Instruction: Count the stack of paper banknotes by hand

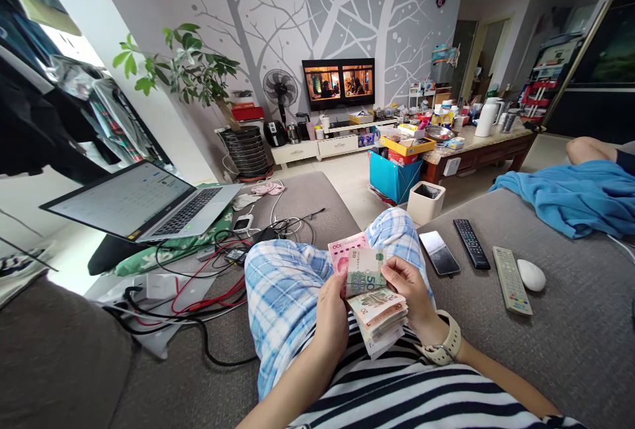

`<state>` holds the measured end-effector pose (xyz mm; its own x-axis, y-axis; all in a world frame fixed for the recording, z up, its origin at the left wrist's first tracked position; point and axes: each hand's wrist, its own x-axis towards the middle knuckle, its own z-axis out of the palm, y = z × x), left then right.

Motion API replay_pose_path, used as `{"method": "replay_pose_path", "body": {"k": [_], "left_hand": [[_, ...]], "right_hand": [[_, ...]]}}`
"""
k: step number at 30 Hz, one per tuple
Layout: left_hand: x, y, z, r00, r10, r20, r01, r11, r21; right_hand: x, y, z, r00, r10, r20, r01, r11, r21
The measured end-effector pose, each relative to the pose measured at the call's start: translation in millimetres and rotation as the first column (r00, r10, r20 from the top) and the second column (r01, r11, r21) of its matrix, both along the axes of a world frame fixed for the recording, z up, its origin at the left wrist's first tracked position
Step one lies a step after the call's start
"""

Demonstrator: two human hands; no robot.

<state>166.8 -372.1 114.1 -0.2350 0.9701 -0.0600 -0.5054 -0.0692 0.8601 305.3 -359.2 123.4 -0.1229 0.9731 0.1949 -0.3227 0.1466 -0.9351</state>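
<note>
Above my lap, my left hand [333, 310] is closed on the left side of a bundle of banknotes [378, 309]. A pink 100 note [342, 252] fans out at the top, with a green 50 note [365, 269] in front of it. My right hand [413, 293] pinches the right edge of the green note between thumb and fingers. Below, a thick fold of notes marked 20 hangs toward my striped shirt; its lower layers are paler. A cream watch [443, 340] is on my right wrist. The fingers behind the notes are hidden.
On the sofa at my right lie a phone [439, 252], a black remote [471, 244], a grey remote [512, 281] and a white mouse [531, 275]. An open laptop [163, 201] and tangled cables [213, 303] are at left. Another person's bare leg [595, 151] shows at far right.
</note>
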Motion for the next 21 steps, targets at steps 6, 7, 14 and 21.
{"method": "replay_pose_path", "body": {"k": [6, 7, 14, 21], "left_hand": [[0.4, -0.8, 0.7, 1.000, -0.008, 0.028, 0.009, 1.000, -0.011], [0.4, -0.7, 0.8, 1.000, -0.006, 0.024, 0.006, 1.000, -0.014], [-0.6, -0.4, -2.4, 0.999, -0.027, -0.020, 0.028, 1.000, 0.007], [-2.0, 1.7, -6.7, 0.999, -0.006, -0.048, 0.007, 1.000, 0.014]], "right_hand": [[-0.4, 0.1, 0.0, 1.000, 0.007, -0.004, -0.007, 1.000, -0.004], [-0.4, 0.1, 0.1, 1.000, 0.006, -0.001, -0.006, 1.000, -0.004], [-0.1, 0.6, -0.3, 1.000, 0.006, -0.007, -0.006, 1.000, -0.007], [-1.3, 0.4, -0.2, 0.999, -0.003, -0.033, 0.003, 1.000, -0.022]]}}
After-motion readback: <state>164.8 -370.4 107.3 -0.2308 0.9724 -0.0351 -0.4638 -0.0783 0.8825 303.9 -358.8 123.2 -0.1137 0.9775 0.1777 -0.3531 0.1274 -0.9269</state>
